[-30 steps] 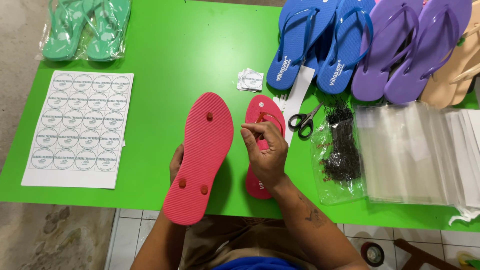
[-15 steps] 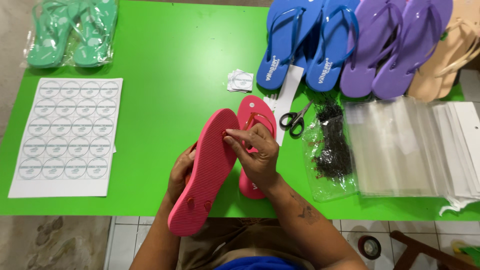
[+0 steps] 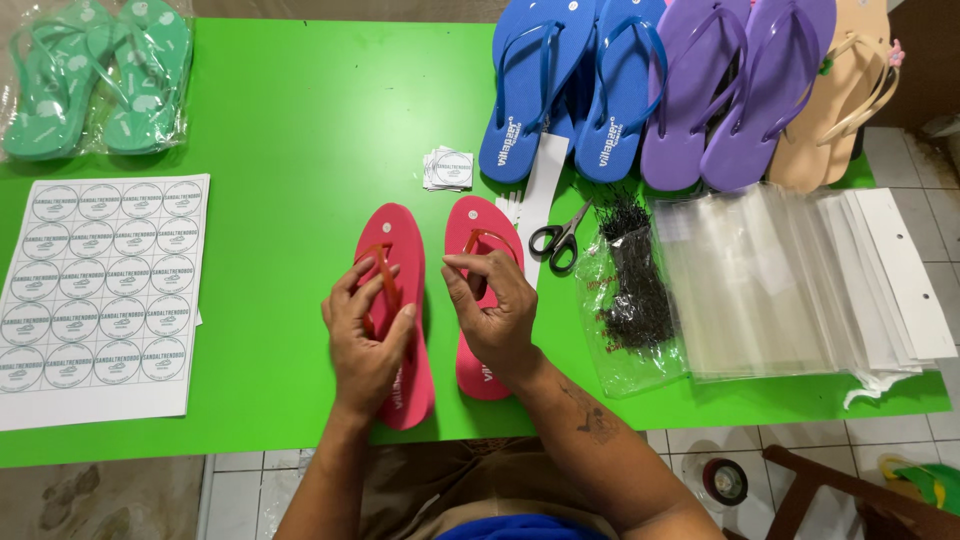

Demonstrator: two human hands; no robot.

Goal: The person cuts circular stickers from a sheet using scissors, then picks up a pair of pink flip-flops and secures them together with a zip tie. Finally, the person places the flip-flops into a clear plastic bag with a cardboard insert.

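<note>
Both hands [image 3: 365,335] [image 3: 490,305] gripping red flip-flops [image 3: 400,300], straps up

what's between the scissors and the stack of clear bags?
In the head view, a clear bag of small black fasteners lies between the scissors and the stack of clear bags, its edge overlapping the stack.

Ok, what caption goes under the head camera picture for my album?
Two hands, left hand and right hand, fingering red flip-flops on a green table.
</note>
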